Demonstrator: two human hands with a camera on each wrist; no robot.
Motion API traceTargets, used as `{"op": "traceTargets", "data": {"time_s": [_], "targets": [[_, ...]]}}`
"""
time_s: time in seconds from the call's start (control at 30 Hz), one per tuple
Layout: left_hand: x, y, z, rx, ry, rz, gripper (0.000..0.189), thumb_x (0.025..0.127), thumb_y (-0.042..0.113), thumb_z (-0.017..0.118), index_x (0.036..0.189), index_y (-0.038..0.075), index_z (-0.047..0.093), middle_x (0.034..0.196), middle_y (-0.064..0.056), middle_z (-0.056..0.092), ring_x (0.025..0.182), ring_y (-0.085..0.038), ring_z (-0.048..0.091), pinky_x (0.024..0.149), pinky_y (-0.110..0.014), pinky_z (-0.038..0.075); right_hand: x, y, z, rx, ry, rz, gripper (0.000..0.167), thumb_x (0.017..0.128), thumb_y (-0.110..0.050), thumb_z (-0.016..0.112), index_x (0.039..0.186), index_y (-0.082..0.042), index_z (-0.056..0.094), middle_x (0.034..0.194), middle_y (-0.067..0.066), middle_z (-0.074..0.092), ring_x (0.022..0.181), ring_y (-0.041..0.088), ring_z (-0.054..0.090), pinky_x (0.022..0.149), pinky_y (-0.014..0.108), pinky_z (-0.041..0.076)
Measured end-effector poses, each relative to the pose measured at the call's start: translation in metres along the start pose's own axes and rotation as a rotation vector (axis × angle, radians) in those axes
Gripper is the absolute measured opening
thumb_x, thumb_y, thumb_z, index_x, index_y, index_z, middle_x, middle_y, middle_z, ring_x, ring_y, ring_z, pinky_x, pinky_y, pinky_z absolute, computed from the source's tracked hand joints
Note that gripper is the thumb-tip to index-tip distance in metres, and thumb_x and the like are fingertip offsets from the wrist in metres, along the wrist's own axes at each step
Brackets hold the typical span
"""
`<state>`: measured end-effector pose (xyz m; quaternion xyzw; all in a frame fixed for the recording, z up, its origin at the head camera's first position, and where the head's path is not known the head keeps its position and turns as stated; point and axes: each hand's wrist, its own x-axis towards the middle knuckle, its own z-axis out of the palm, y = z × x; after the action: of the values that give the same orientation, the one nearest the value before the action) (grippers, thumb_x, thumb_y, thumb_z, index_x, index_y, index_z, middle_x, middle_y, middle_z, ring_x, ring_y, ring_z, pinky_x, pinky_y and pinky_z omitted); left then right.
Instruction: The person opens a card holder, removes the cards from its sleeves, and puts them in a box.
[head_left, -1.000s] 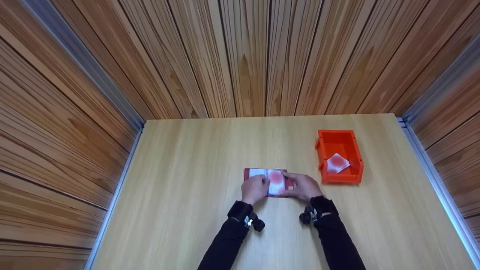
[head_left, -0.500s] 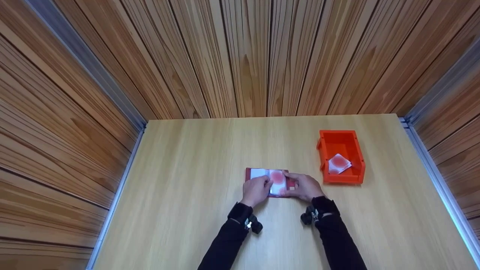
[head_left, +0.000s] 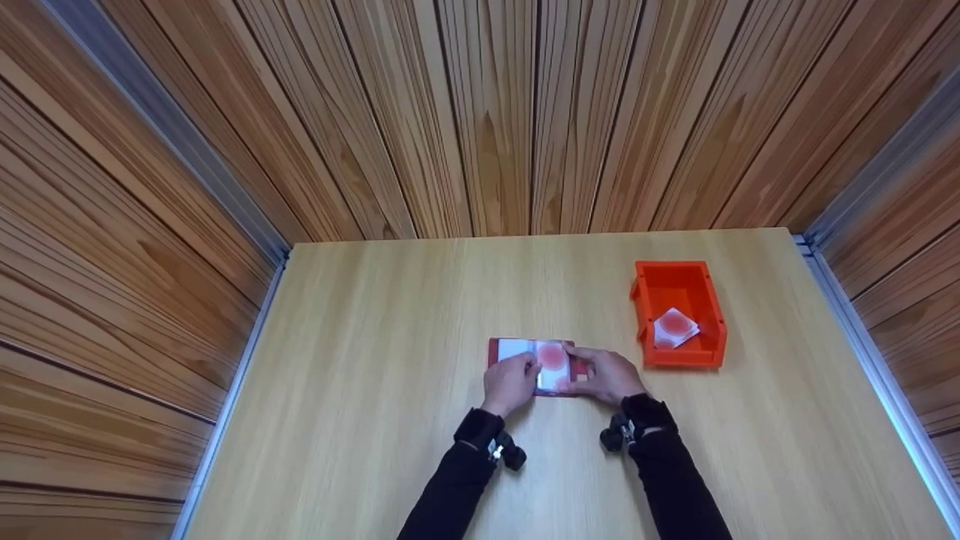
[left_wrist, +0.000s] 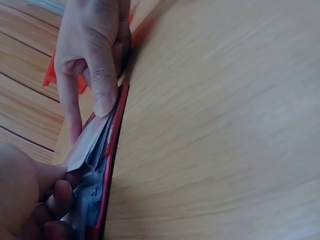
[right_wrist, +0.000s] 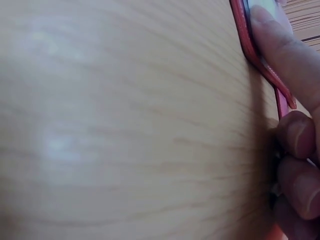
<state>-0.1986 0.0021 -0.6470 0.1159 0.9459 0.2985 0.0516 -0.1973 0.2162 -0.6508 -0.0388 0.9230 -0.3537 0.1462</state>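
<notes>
A red card holder lies open on the table, with clear plastic sleeves inside it. A white card with a pink round print lies over its right half. My left hand has its fingers curled and pinches the card's left edge between thumb and forefinger, just above the sleeves. From the other side my right hand grips the card, thumb on the near edge and a finger at the far edge. In the right wrist view the right thumb presses close to the holder's red border.
At the back right stands an orange plastic bin with a few similar pink-and-white cards in it. Wood-panelled walls enclose the light wooden table at the back and sides.
Both hands stay almost in place on the card and holder. The left thumb and fingers shift only slightly; small shifts of the whole view come from the head.
</notes>
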Motion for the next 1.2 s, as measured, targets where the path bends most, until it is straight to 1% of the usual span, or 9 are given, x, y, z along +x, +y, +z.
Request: {"op": "traceTargets", "data": {"time_s": [0.13, 0.23, 0.33, 0.47, 0.7, 0.83, 0.93, 1.03, 1.2], "targets": [[0.0, -0.004, -0.002, -0.021, 0.004, 0.013, 0.019, 0.102, 0.027, 0.065, 0.087, 0.017, 0.071, 0.075, 0.007, 0.065, 0.068, -0.009, 0.058, 0.063, -0.025, 0.042, 0.001, 0.001, 0.001, -0.013, -0.002, -0.001, 0.088, 0.076, -0.047, 0.089, 0.152, -0.021, 0.052, 0.15, 0.016, 0.058, 0.134, 0.037, 0.058, 0.112, 0.059, 0.044], [0.001, -0.006, -0.004, -0.046, -0.013, 0.009, 0.019, 0.102, 0.028, 0.066, 0.087, 0.017, 0.071, 0.073, 0.008, 0.062, 0.066, -0.007, 0.053, 0.061, -0.023, 0.04, 0.001, 0.001, 0.001, -0.019, 0.002, -0.011, 0.089, 0.076, -0.049, 0.089, 0.152, -0.021, 0.052, 0.149, 0.016, 0.059, 0.131, 0.036, 0.059, 0.111, 0.058, 0.046], [0.002, -0.007, -0.006, -0.066, -0.03, -0.001, 0.02, 0.102, 0.029, 0.065, 0.086, 0.018, 0.071, 0.072, 0.01, 0.059, 0.065, -0.004, 0.049, 0.061, -0.021, 0.037, 0.0, 0.001, 0.002, -0.024, 0.012, -0.031, 0.088, 0.076, -0.05, 0.089, 0.151, -0.02, 0.054, 0.148, 0.016, 0.06, 0.13, 0.036, 0.06, 0.11, 0.058, 0.047], [0.002, -0.007, -0.008, -0.078, -0.038, -0.012, 0.021, 0.103, 0.029, 0.064, 0.087, 0.018, 0.071, 0.071, 0.011, 0.057, 0.065, -0.004, 0.049, 0.062, -0.021, 0.037, 0.001, 0.001, 0.002, -0.032, 0.027, -0.051, 0.088, 0.075, -0.051, 0.09, 0.149, -0.019, 0.055, 0.147, 0.016, 0.061, 0.132, 0.036, 0.06, 0.11, 0.057, 0.047], [0.002, -0.009, -0.01, -0.131, -0.05, -0.048, 0.024, 0.104, 0.026, 0.061, 0.083, 0.015, 0.066, 0.072, 0.009, 0.054, 0.067, -0.007, 0.048, 0.063, -0.023, 0.038, 0.0, 0.001, 0.001, -0.035, 0.011, -0.038, 0.089, 0.076, -0.049, 0.09, 0.151, -0.022, 0.053, 0.15, 0.015, 0.058, 0.134, 0.036, 0.058, 0.112, 0.058, 0.046], [0.001, -0.012, -0.013, -0.195, -0.057, -0.051, 0.025, 0.105, 0.021, 0.06, 0.082, 0.012, 0.061, 0.073, 0.007, 0.05, 0.068, -0.008, 0.047, 0.064, -0.022, 0.036, -0.002, 0.002, 0.001, -0.047, 0.01, -0.035, 0.09, 0.075, -0.051, 0.089, 0.151, -0.023, 0.053, 0.15, 0.015, 0.059, 0.133, 0.036, 0.059, 0.111, 0.058, 0.046], [-0.001, -0.015, -0.016, -0.268, -0.062, -0.06, 0.024, 0.106, 0.018, 0.059, 0.083, 0.01, 0.062, 0.074, 0.006, 0.049, 0.07, -0.009, 0.046, 0.065, -0.022, 0.036, -0.002, 0.002, 0.001, -0.052, 0.013, -0.04, 0.09, 0.074, -0.053, 0.089, 0.151, -0.022, 0.053, 0.149, 0.015, 0.059, 0.133, 0.036, 0.059, 0.111, 0.057, 0.046], [-0.005, -0.02, -0.023, -0.323, -0.063, -0.073, 0.023, 0.106, 0.016, 0.058, 0.085, 0.008, 0.062, 0.075, 0.005, 0.049, 0.072, -0.01, 0.047, 0.066, -0.022, 0.038, -0.003, 0.002, 0.001, -0.044, 0.011, -0.037, 0.089, 0.074, -0.051, 0.09, 0.151, -0.022, 0.053, 0.149, 0.015, 0.059, 0.134, 0.037, 0.058, 0.112, 0.058, 0.046], [-0.011, -0.031, -0.033, -0.349, -0.043, -0.077, 0.02, 0.107, 0.014, 0.055, 0.09, 0.006, 0.063, 0.079, 0.003, 0.05, 0.075, -0.012, 0.048, 0.068, -0.023, 0.04, -0.003, 0.002, 0.001, -0.029, 0.013, -0.036, 0.088, 0.075, -0.047, 0.09, 0.151, -0.022, 0.053, 0.149, 0.017, 0.059, 0.133, 0.038, 0.058, 0.111, 0.059, 0.045]]}}
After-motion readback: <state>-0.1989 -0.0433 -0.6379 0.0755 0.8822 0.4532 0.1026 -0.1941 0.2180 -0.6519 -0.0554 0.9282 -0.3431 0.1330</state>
